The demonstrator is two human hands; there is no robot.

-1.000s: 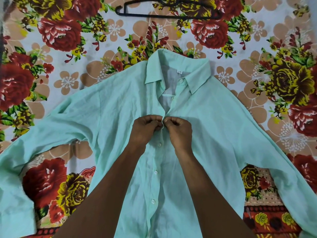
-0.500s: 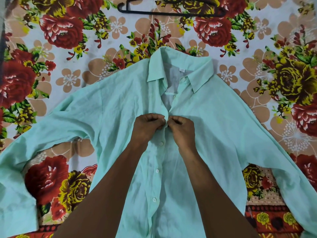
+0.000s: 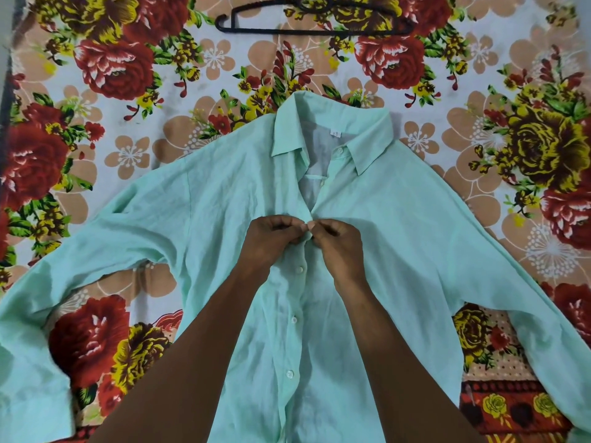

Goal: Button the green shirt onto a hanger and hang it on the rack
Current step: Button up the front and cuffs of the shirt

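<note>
Green shirt (image 3: 399, 251) lies flat, front up, sleeves spread L & R on floral sheet (image 3: 128, 155), collar at far end. Left hand (image 3: 271, 239) & right hand (image 3: 337, 244) both pinch the placket at upper chest, fingertips nearly touching, closed on fabric. Black hanger (image 3: 313, 28) lies far, well apart from collar.

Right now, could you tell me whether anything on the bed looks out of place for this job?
One thing: the black plastic hanger lies bare on the floral bedsheet, apart from the pale green shirt, while the left hand and right hand pinch its placket. The buttons below them look fastened, with no hanger visibly inside.
</note>
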